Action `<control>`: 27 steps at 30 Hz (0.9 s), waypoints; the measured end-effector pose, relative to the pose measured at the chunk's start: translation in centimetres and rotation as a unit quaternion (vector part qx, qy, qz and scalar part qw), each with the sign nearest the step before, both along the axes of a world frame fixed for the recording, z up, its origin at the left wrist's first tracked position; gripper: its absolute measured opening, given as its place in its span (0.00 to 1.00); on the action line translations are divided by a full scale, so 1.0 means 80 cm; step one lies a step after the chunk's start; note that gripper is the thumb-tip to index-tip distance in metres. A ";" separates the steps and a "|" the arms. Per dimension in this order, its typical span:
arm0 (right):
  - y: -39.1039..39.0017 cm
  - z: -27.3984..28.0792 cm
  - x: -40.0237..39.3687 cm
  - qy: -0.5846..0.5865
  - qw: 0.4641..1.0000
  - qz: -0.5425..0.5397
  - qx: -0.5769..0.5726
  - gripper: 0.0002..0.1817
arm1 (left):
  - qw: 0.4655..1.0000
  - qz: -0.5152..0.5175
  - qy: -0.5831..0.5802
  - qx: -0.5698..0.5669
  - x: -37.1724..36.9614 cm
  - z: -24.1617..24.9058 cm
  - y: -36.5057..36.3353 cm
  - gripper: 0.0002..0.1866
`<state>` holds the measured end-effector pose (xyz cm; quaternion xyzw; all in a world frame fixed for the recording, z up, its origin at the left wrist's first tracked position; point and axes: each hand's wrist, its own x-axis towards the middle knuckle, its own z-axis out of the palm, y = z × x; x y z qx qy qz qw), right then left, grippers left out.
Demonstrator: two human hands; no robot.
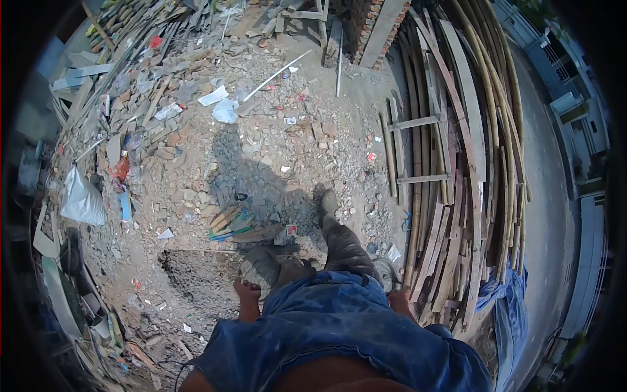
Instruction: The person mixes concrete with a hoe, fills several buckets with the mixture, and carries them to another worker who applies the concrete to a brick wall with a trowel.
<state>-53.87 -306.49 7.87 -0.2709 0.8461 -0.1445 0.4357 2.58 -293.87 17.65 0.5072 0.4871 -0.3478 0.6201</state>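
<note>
Rubble (189, 176) everywhere here, broken bits strewn over the ground ahead and around to the person's left, and we're looking straight down on it past a blue shirt. Left hand (247, 291) hangs low by the hip, fingers curled inward, close to the edge of a rough pit (196, 271); whether it pinches anything small, I cannot tell. Over on the other side, the right hand (400, 299) is down beside the body, near the stacked planks (450, 261), its fingers too unclear to call spread or closed. Both arms are low and apart, probably for balance on such uneven footing, with one boot (328, 201) out in front on the debris. And look at that timber: planks and bamboo poles (499, 98) run lengthwise alongside the road (548, 163), likely laid that way so the long pieces lie together and leave the roadway free. A ladder-like frame (418, 123) lies against the stack, its crossbars seemingly there to hold the two rails apart. Up front stands a brick pillar (377, 29); out left, a white sack (81, 196) slumps on the rubble, perhaps under its own load. Blue cloth (509, 307) drapes by the lower end of the timber, possibly as a cover.
</note>
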 end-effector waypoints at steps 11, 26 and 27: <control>-0.412 0.092 0.214 -0.164 0.824 -0.542 -0.018 0.19 | 0.996 0.030 0.015 0.081 0.109 0.035 -0.256 0.21; -0.839 0.131 0.419 -0.275 0.892 -0.353 -0.064 0.20 | 0.997 0.062 0.039 -0.022 0.265 -0.004 -0.656 0.17; -0.876 0.133 0.439 -0.313 0.889 -0.326 -0.079 0.20 | 0.997 0.056 0.040 -0.030 0.285 -0.015 -0.691 0.18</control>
